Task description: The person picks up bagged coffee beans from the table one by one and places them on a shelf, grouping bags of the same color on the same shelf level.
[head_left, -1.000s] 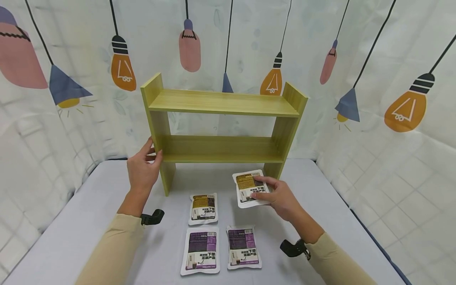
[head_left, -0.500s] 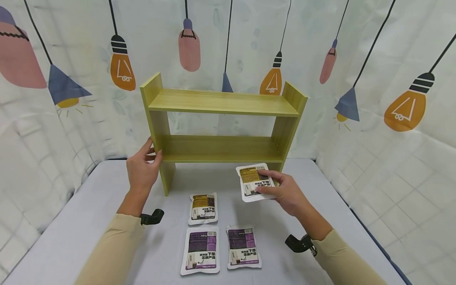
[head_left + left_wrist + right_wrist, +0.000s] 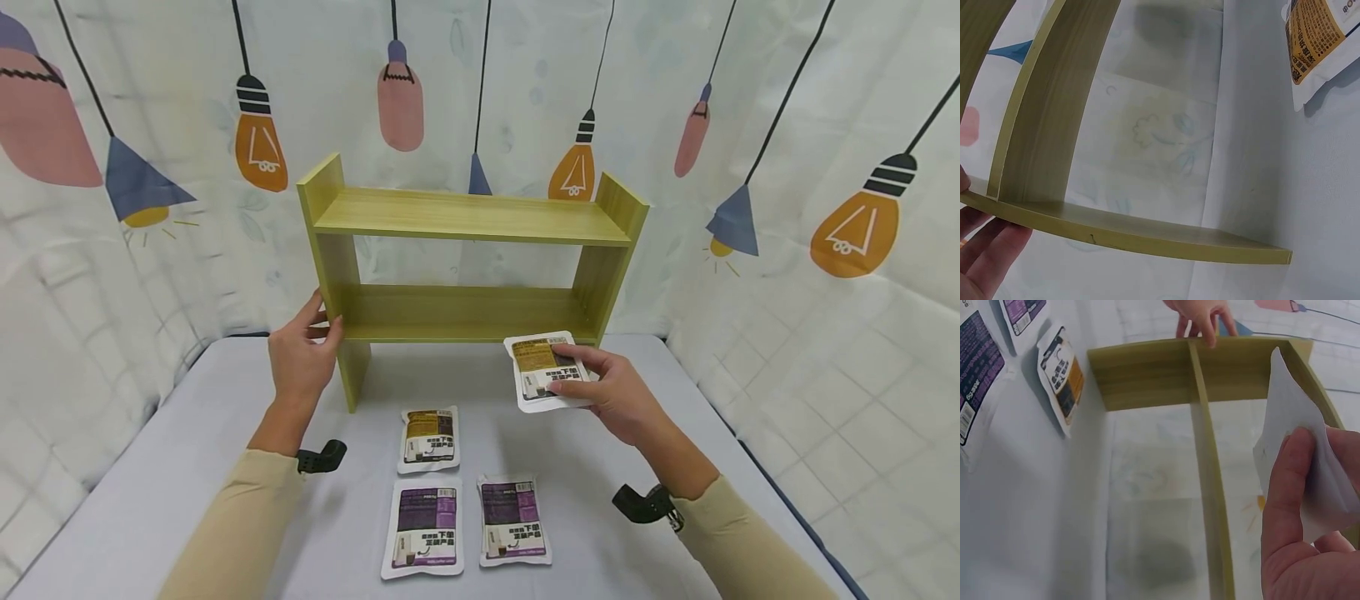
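While our left hand (image 3: 303,354) grips the left side panel of a yellow-green, wood-grained two-board shelf (image 3: 465,217), with thumb and fingers on either face of it, our right hand (image 3: 611,396) pinches a flat white pouch with a gold-and-black label (image 3: 536,367) by its right edge. We hold that pouch above the table, near the right end of the shelf's lower board, its printed face up; whether it touches the shelf we cannot tell. On the white-covered table (image 3: 187,450), nearer to us than the shelf, a second gold-labelled white pouch (image 3: 430,437) lies flat; just on its near side is a white pouch with a purple-and-black label (image 3: 423,529), and to the right of that, a slightly smaller-looking purple-labelled pouch (image 3: 513,521). We wear beige sleeves (image 3: 225,533) and a black wrist device (image 3: 322,457) on each arm. Behind the shelf hangs a white curtain printed with lamps (image 3: 525,75).
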`<state>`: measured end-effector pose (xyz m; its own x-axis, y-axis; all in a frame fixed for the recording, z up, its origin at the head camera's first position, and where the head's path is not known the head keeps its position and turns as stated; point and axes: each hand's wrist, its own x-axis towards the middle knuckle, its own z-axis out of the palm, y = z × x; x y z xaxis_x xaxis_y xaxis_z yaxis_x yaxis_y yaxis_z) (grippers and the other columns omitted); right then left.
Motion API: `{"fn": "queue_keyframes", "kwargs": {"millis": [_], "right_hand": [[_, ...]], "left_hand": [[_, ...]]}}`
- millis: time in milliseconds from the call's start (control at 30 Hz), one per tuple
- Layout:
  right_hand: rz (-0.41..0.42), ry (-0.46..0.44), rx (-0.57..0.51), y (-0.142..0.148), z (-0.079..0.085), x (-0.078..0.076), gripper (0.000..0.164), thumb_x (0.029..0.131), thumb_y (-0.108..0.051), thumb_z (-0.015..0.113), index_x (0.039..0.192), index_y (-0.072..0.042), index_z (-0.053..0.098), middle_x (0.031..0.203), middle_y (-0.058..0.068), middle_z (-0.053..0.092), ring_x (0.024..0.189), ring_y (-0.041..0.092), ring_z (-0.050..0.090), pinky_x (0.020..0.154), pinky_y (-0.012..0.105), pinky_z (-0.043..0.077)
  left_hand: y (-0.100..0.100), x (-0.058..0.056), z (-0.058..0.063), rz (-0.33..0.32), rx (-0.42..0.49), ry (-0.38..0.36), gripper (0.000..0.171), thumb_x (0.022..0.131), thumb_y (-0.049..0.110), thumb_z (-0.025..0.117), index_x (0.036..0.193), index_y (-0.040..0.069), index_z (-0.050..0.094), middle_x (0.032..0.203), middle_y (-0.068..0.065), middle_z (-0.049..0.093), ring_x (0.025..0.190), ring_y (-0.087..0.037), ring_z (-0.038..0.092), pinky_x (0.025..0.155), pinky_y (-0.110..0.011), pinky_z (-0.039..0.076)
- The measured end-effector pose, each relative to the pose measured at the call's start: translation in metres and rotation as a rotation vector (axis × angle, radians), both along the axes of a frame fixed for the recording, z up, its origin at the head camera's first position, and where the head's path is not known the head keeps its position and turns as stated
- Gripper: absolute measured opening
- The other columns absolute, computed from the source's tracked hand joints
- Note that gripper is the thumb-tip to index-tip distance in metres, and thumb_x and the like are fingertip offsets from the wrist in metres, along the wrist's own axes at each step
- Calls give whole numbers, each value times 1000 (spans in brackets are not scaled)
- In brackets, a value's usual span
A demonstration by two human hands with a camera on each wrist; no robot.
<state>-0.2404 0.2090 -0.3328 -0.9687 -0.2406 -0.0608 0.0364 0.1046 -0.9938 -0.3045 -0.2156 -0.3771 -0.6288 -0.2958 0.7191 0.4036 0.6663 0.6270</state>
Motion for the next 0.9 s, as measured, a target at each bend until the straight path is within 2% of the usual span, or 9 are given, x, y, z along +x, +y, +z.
{"fn": "queue_keyframes", "kwargs": {"millis": [200, 567, 900], "right_hand": [[33, 17, -4, 2, 11, 3, 68, 90, -7, 78, 152, -10, 50, 150, 19, 39, 115, 24, 63, 88, 28, 60], [42, 25, -9, 2, 26, 2, 69, 90, -7, 77, 153, -12, 50, 148, 16, 42, 119, 24, 61, 91, 27, 59], [50, 53, -56, 4, 38, 2, 67, 91, -2, 74, 153, -9, 49, 144, 14, 45, 113, 21, 64, 89, 25, 59]], "left_hand": [[0, 0, -2, 5, -3, -3, 54, 96, 15, 68, 147, 32, 57, 121, -17, 75, 83, -39, 76, 69, 6, 35], [1, -1, -1, 7, -7, 12, 54, 96, 14, 69, 146, 31, 59, 121, -16, 75, 83, -38, 76, 70, 6, 36], [0, -2, -2, -6, -5, 28, 55, 95, 13, 70, 145, 31, 59, 119, -17, 75, 81, -39, 76, 69, 6, 37]]}}
